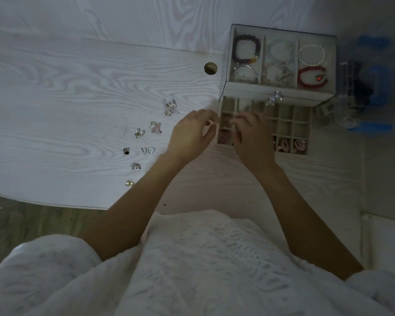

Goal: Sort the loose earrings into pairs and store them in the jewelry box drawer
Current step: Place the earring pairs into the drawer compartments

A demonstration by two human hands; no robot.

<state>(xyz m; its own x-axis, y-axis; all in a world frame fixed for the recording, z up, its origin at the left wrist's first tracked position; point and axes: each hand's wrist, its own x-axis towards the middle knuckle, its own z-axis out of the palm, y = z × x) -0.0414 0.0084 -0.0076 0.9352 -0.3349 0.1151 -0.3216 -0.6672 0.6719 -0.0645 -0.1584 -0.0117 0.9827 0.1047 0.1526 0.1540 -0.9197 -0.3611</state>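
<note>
Two bare hands meet over the left end of the pale gridded drawer [290, 126], pulled out from the white glass-topped jewelry box [281, 62]. Left hand [188, 133] has fingers curled, thumb and forefinger pinched close; whether they hold something I cannot tell. Right hand [252, 135] has fingers curled downward over the drawer cells; its grasp cannot be told. Small loose earrings [146, 140] lie scattered on the white wood-grain table [66, 110], left of the drawer.

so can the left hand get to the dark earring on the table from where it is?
Probably yes. The left hand sits at the drawer's left edge, and the dark earring lies out on the table to its left. Only other loose earrings lie between, low and spread apart.
</note>
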